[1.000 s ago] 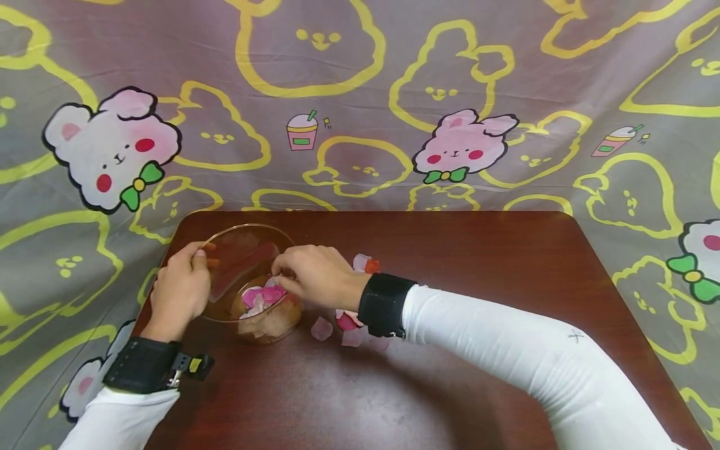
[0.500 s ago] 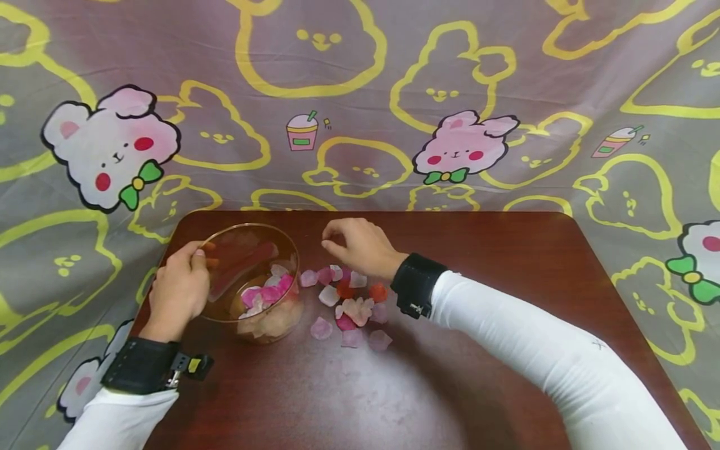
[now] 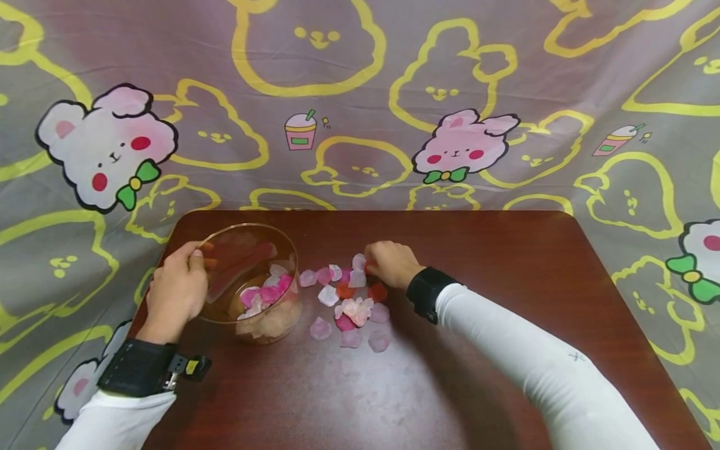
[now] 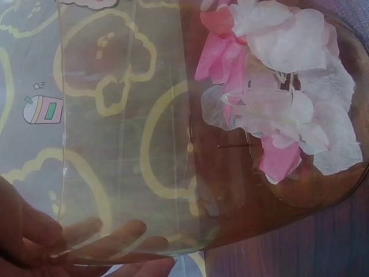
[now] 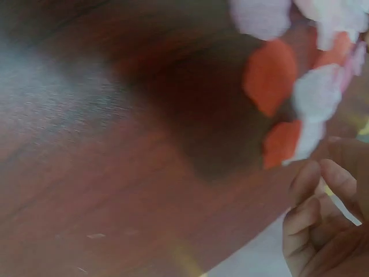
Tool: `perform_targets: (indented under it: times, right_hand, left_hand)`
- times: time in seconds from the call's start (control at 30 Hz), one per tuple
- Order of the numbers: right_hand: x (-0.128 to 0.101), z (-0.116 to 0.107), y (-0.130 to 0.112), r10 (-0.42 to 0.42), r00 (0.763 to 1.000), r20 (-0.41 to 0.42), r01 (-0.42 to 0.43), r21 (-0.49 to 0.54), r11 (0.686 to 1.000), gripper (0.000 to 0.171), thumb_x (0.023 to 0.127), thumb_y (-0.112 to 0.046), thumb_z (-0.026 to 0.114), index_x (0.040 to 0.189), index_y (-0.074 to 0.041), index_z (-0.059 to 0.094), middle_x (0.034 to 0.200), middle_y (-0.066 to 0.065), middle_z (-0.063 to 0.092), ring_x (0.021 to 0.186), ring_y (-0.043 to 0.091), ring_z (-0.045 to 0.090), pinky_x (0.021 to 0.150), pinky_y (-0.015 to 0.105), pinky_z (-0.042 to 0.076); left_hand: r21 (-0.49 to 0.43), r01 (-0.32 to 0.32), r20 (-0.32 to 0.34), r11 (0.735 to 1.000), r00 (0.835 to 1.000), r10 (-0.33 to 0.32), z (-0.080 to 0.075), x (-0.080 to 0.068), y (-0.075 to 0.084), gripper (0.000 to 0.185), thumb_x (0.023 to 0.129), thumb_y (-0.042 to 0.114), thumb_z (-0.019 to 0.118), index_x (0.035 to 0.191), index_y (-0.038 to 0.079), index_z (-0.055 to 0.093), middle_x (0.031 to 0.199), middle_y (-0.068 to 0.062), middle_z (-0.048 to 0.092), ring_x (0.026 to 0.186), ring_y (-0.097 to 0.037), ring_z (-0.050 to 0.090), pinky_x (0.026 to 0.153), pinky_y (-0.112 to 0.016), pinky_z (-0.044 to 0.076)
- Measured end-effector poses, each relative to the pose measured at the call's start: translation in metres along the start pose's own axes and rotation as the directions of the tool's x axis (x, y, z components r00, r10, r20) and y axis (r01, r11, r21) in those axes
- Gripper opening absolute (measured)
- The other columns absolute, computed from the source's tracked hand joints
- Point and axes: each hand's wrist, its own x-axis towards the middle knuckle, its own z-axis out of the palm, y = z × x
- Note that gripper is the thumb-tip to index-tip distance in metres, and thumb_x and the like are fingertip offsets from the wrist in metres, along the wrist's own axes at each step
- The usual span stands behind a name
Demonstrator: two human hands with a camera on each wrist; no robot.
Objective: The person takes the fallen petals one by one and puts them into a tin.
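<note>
Likely mid-pickup: my left hand (image 3: 179, 284) gripped the clear bowl (image 3: 225, 244), my right hand (image 3: 392, 262) curled at a red petal (image 5: 282, 143) on the bench (image 3: 495, 250), pinch unclear; next called for a light lift.

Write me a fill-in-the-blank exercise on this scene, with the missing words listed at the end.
1. The ____ hand grips the clear container.
2. In the head view, the loose petals lie to the ____ of that container.
3. Both sleeves are ____.
4. Both wristbands are ____.

Missing words: left; right; white; black.
</note>
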Motion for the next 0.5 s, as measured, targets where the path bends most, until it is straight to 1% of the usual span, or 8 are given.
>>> perform_targets:
  times: [0.13, 0.27, 0.33, 0.4, 0.5]
  right_hand:
    - [-0.002, 0.011, 0.006, 0.011, 0.998, 0.058, -0.009, -0.033, 0.999, 0.013, 0.094, -0.023, 0.072, 0.102, -0.012, 0.072, 0.086, 0.001, 0.067, 0.080, 0.019, 0.059, 0.070, 0.034, 0.050]
    - [-0.003, 0.019, 0.010, 0.014, 0.996, 0.086, -0.010, -0.049, 0.999, 0.008, 0.093, -0.023, 0.074, 0.094, -0.015, 0.073, 0.077, 0.000, 0.060, 0.077, 0.018, 0.055, 0.065, 0.030, 0.044]
    - [-0.005, 0.021, 0.012, 0.014, 0.996, 0.084, -0.009, -0.058, 0.998, 0.008, 0.093, -0.022, 0.074, 0.094, -0.015, 0.073, 0.077, 0.001, 0.060, 0.078, 0.018, 0.055, 0.066, 0.030, 0.045]
    - [-0.006, 0.023, 0.013, 0.004, 0.998, 0.070, 0.001, -0.065, 0.998, 0.008, 0.092, -0.021, 0.075, 0.097, -0.015, 0.074, 0.081, 0.000, 0.063, 0.079, 0.018, 0.057, 0.070, 0.032, 0.049]
    - [-0.009, 0.025, 0.015, -0.018, 0.999, 0.036, 0.022, -0.095, 0.995, 0.008, 0.092, -0.019, 0.074, 0.099, -0.014, 0.075, 0.091, 0.002, 0.070, 0.084, 0.019, 0.062, 0.076, 0.038, 0.055]
  left_hand:
    - [0.002, -0.002, 0.000, 1.000, 1.000, 0.002, 0.000, 0.000, 0.000, 0.048, 0.111, 0.030, 0.022, 0.139, 0.007, 0.052, 0.128, -0.023, 0.067, 0.113, -0.052, 0.058, 0.082, -0.061, 0.040]
    - [0.003, -0.005, -0.002, 1.000, 1.000, 0.005, 0.000, 0.000, 0.000, 0.048, 0.110, 0.030, 0.022, 0.140, 0.007, 0.052, 0.127, -0.023, 0.068, 0.114, -0.053, 0.058, 0.083, -0.062, 0.040]
    - [0.003, -0.007, -0.004, 1.000, 1.000, 0.007, 0.000, 0.000, 0.000, 0.048, 0.110, 0.029, 0.022, 0.140, 0.007, 0.052, 0.126, -0.024, 0.068, 0.114, -0.053, 0.058, 0.083, -0.062, 0.040]
    - [0.003, -0.009, -0.008, 1.000, 1.000, 0.010, 0.000, 0.000, 0.000, 0.047, 0.110, 0.029, 0.023, 0.140, 0.007, 0.053, 0.126, -0.024, 0.068, 0.114, -0.053, 0.058, 0.083, -0.062, 0.040]
    - [0.004, -0.011, -0.012, 1.000, 1.000, 0.011, 0.000, 0.001, -0.001, 0.047, 0.110, 0.029, 0.023, 0.139, 0.007, 0.053, 0.126, -0.024, 0.068, 0.115, -0.053, 0.057, 0.084, -0.063, 0.039]
